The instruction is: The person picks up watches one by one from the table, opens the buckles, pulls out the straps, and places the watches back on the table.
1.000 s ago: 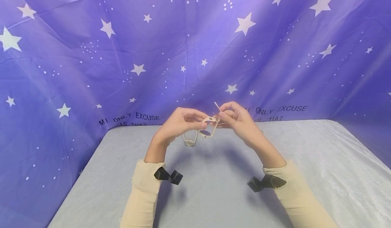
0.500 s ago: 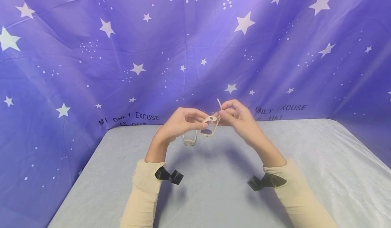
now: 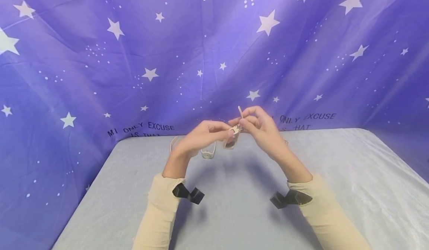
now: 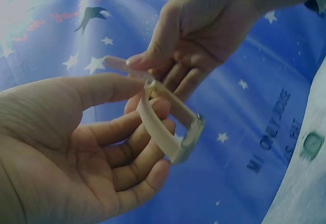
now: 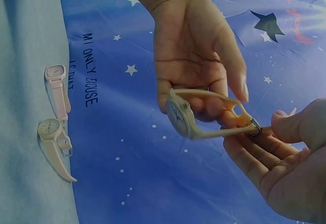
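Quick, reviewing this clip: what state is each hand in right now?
Left hand: closed, holding a pale watch.
Right hand: closed, fingers pinching that watch's strap end.

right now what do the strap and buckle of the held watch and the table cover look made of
The strap: probably silicone or soft plastic, smooth and matte, curving without visible stitching.
The buckle: likely metal, given its silvery glint.
The table cover: seems a velvety fabric, from its soft streaky sheen.

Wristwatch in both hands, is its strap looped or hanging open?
Looped: both halves of the strap meet at the metal buckle in the right wrist view; can't tell whether it's fastened.
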{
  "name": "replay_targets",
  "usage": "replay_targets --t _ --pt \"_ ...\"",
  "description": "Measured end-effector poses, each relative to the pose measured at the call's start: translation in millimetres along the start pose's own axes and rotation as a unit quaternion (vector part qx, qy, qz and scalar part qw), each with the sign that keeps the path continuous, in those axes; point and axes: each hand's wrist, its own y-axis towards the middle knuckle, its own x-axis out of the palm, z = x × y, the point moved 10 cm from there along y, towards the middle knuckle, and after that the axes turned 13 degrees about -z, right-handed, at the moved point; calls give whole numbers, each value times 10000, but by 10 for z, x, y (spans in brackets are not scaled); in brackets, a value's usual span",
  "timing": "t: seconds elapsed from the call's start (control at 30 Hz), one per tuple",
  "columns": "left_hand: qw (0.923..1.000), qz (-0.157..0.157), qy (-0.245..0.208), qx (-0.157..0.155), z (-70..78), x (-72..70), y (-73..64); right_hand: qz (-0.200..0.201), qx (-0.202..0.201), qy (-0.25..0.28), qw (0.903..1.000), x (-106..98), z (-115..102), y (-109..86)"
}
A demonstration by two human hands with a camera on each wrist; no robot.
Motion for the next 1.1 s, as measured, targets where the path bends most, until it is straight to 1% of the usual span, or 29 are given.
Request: replay_targets --t 0.07,0.17,0.3,0.4,0.47,0.57,0.63,0.73,0.87,1.1 --pt "9997 128 -192 -30 -8 -4 13 22 -22 -61 10000 7 -16 -2" --pt "9970 366 -666 -149 -50 -5 31 59 -51 -151 9999 17 -31 0" --pt "9872 835 -1290 -427 -130 -5 38 55 -58 -216 9997 54 -23 8" --pt "9798 1145 -1549 -547 -164 7 43 32 -57 -235 9997 96 -14 11" --pt "9774 1257 -1586 -605 -176 25 48 31 -65 -252 9997 121 -16 10" --pt "9743 1299 -1718 -658 -198 54 61 58 -109 -281 9995 137 -21 5" --pt "9733 1271 -1784 -678 -205 69 74 113 -149 -235 9995 128 -21 5" --pt "9707 1204 -1972 -658 -209 81 92 227 -184 37 9996 94 -11 10" --pt "9694 1069 -2125 -610 -196 88 104 286 -192 484 9982 66 27 23" --pt "9700 906 -2198 -500 -162 101 95 298 -226 820 9959 47 45 22"
